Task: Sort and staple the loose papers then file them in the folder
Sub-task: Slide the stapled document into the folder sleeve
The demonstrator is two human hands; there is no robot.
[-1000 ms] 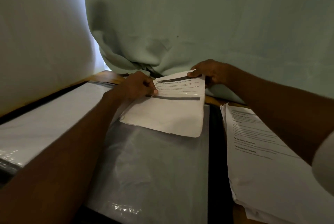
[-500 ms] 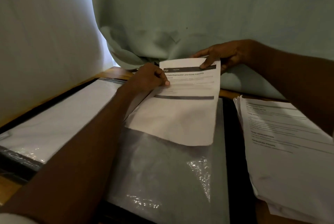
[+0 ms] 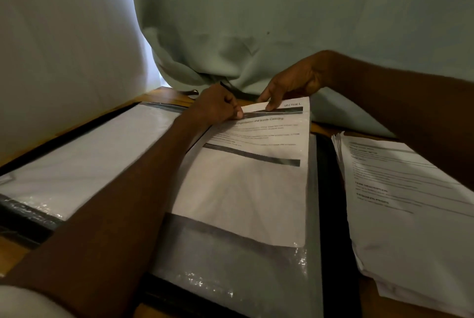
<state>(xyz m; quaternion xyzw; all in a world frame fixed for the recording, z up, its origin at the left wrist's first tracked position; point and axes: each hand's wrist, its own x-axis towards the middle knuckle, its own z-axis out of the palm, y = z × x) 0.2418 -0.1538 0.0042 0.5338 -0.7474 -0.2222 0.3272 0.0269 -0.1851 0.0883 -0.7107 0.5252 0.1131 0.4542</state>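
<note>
The person is in the filing part of the work, I think, and not near the end. One printed sheet (image 3: 246, 184) lies most of the way inside a clear plastic sleeve (image 3: 230, 266) of the open folder (image 3: 331, 215); its lower edge stands well above the bottom of the sleeve, toward the person from the fingers. The left hand (image 3: 218, 107) pinches the top edge, thumb and curled fingers closed on the sleeve mouth or the paper, I cannot tell which. The right hand (image 3: 292, 84) rests just beside it, two fingertips (image 3: 269, 106) pressed on the top margin of the sheet, the thumb hidden. To the right of both hands, well apart, a thick stack of loose papers (image 3: 410, 202) waits on the wooden table (image 3: 166, 93), so much sorting and filing is left. No stapler is visible, and whether this sheet is stapled I cannot say. Left of the fingers another sleeve page (image 3: 84, 158) already holds white paper.
</note>
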